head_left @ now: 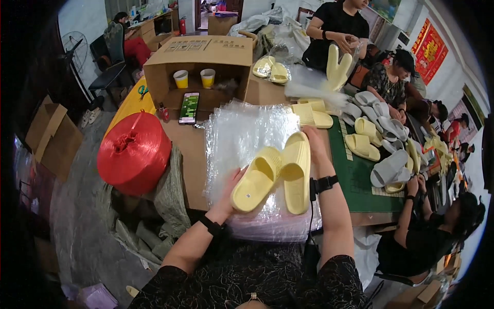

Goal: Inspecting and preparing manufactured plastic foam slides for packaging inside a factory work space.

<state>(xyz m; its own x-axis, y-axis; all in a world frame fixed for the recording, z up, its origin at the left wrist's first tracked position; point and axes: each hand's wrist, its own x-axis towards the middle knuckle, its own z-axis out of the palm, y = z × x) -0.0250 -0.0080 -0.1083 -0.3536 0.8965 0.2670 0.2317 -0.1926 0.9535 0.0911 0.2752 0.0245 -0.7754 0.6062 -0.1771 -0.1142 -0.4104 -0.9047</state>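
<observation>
Above stacked clear plastic point(241, 129), your left hand point(230, 193) at eight o'clock and right hand point(315, 141) at two grip yellow slippers point(272, 165), fingers closed on outer sides, likely keeping the pair together.

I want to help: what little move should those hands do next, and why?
Perhaps turn the left yellow slipper straight beside the right yellow slipper: the left hand and right hand hold one each, heels splayed apart above clear plastic.

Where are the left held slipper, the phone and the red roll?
Left held slipper point(253, 184): head view, on the footbed.
Phone point(189, 108): head view, on the screen.
Red roll point(135, 157): head view, near its middle.
</observation>
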